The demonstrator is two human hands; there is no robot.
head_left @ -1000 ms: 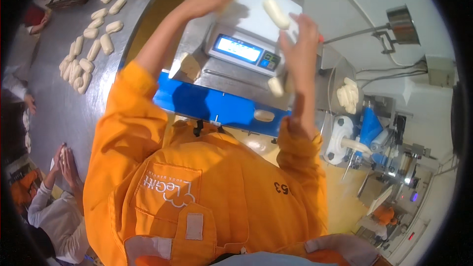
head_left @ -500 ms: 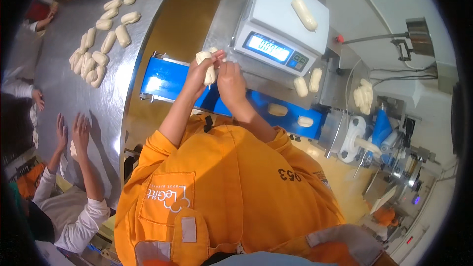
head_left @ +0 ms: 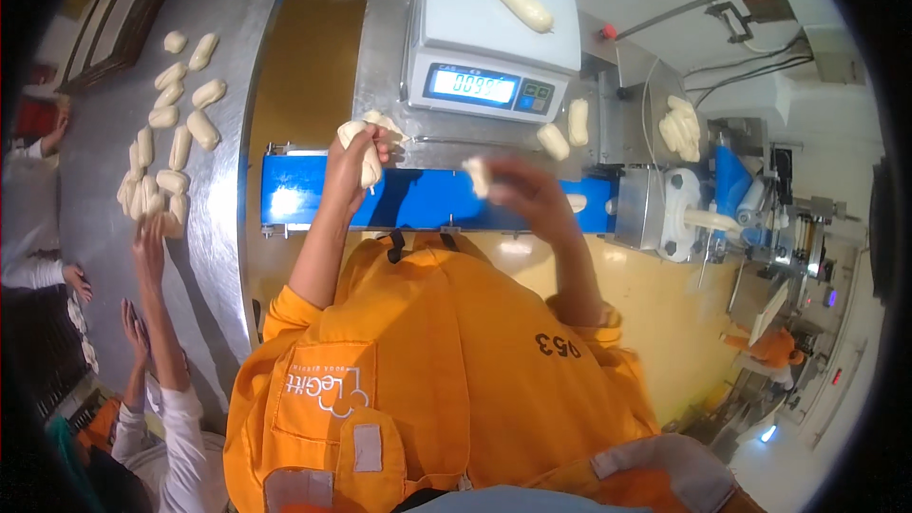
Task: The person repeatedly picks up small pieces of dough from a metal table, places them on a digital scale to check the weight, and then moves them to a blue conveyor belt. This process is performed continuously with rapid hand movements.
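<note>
My left hand (head_left: 350,169) is closed around a smooth, pale log of dough (head_left: 370,167). A torn, flattened bit of dough (head_left: 385,125) lies by its fingertips at the steel table's edge. Over the blue conveyor belt (head_left: 418,192), my right hand (head_left: 532,195) is smeared by motion, with a short dough piece (head_left: 477,177) at its fingertips. Partly behind that hand, another dough piece (head_left: 577,201) rests on the belt. One dough log (head_left: 523,5) lies on the white scale (head_left: 446,24), whose display is lit.
Two dough logs (head_left: 553,142) sit beside the scale, and a dough heap (head_left: 678,128) lies farther right. A machine with a white round outlet (head_left: 679,214) stands at the belt's right end. On the left steel table (head_left: 214,218) are several dough logs (head_left: 180,147) and a co-worker's hands (head_left: 149,247).
My right hand has moved right, away from my left, to a dough piece over the belt. My view has shifted. A co-worker's hand has reached up to the dough logs on the left table.
</note>
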